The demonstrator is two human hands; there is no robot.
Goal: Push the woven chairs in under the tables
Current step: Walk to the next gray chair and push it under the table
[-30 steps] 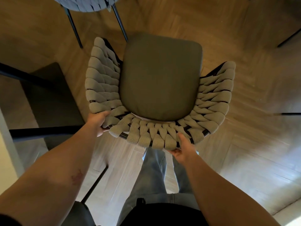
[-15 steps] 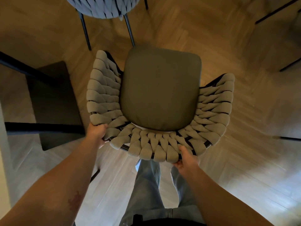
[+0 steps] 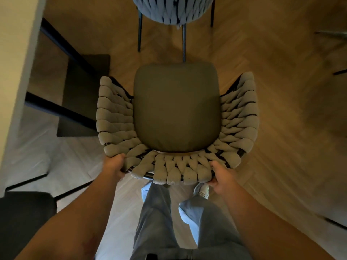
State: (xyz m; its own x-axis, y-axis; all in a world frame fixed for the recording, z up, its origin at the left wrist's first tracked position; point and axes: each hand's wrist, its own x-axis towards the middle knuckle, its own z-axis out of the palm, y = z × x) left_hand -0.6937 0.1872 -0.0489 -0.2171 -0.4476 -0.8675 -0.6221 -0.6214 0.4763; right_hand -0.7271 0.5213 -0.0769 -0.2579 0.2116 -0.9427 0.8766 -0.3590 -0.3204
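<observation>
Behind the curved rope-woven chair (image 3: 176, 126) (smooth cushion), left hand (image 3: 114, 166) and right hand (image 3: 222, 174) clasp it.

Bare forearms, light blue jeans (image 3: 157, 218), white sneaker (image 3: 202, 190).

From my feed the scene is dim and warm-toned. Paler light falls on the floor (image 3: 78, 162) left of my grip; deep shadow lies right of it. Edges bow with wide-angle distortion, and the far corners smear with motion blur.
</observation>
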